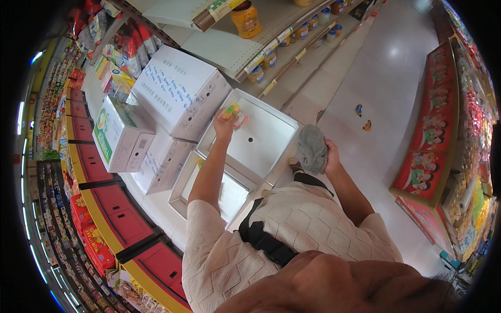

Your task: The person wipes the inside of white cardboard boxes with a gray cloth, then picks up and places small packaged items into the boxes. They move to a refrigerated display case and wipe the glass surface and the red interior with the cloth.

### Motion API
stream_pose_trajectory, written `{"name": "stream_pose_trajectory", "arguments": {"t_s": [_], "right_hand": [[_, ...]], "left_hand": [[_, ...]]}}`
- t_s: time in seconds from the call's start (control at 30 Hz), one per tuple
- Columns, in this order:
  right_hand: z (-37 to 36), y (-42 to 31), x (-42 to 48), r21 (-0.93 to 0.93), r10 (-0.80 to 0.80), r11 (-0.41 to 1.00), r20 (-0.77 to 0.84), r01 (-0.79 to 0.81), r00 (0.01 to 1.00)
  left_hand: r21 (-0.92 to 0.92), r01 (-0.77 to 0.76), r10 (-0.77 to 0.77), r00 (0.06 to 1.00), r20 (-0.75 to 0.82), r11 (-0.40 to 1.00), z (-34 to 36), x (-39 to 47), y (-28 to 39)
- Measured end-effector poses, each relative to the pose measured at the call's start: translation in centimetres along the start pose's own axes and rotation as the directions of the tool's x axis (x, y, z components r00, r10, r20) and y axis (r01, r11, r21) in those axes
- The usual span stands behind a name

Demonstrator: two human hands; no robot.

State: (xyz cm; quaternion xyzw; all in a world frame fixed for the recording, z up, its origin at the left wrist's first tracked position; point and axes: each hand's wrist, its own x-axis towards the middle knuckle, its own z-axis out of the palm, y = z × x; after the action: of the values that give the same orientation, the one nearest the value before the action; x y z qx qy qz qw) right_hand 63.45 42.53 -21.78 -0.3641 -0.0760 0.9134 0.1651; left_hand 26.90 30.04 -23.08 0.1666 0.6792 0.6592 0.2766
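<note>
My left hand (224, 127) grips a small yellow-and-green food package (230, 111) over the left side of an open white carton (280, 117). Just beside it shows a red-and-white item (240, 120); whether my fingers hold that too, I cannot tell. Bare white bottom with a dark round hole shows in the carton. To its right, my right hand (332, 156) holds a bunched grey cloth (312, 148) above the floor. A second open white carton (180, 195) stands nearer to me, partly hidden by my left forearm.
Closed white cartons (180, 90) are stacked on the left, with a smaller green-and-white box (121, 135) in front. A metal shelf (219, 51) ahead carries an orange-yellow jar (245, 19) and smaller jars below. Red display panels (422, 148) line the aisle's right side.
</note>
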Motion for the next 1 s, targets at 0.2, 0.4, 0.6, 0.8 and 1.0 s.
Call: {"name": "stream_pose_trajectory", "arguments": {"t_s": [0.2, 0.4, 0.6, 0.8, 1.0], "right_hand": [[0.8, -2.3, 2.9, -0.038, 0.044, 0.998, 0.029, -0.043, 0.999], [1.7, -2.1, 5.5, -0.106, 0.168, 0.981, 0.043, -0.162, 0.985], [1.2, -1.7, 8.3, -0.147, 0.279, 0.951, 0.039, -0.271, 0.959], [0.6, -2.1, 10.0, -0.232, 0.353, 0.914, 0.044, -0.334, 0.935], [1.2, -2.7, 9.5, -0.259, 0.300, 0.926, 0.067, -0.274, 0.951]], "left_hand": [[0.060, -0.039, 0.044, 0.996, -0.078, 0.997, 1.8, 5.6, -4.5], [0.517, -0.164, 0.315, 0.923, -0.220, 0.840, 2.5, 7.4, -7.7], [0.590, -0.049, 0.355, 0.838, -0.415, 0.806, 4.0, 6.2, -6.6], [0.638, 0.098, 0.439, 0.646, -0.625, 0.764, 1.2, 4.8, -9.4], [0.413, -0.107, 0.342, 0.760, -0.552, 0.904, -0.6, -5.1, -2.7]]}}
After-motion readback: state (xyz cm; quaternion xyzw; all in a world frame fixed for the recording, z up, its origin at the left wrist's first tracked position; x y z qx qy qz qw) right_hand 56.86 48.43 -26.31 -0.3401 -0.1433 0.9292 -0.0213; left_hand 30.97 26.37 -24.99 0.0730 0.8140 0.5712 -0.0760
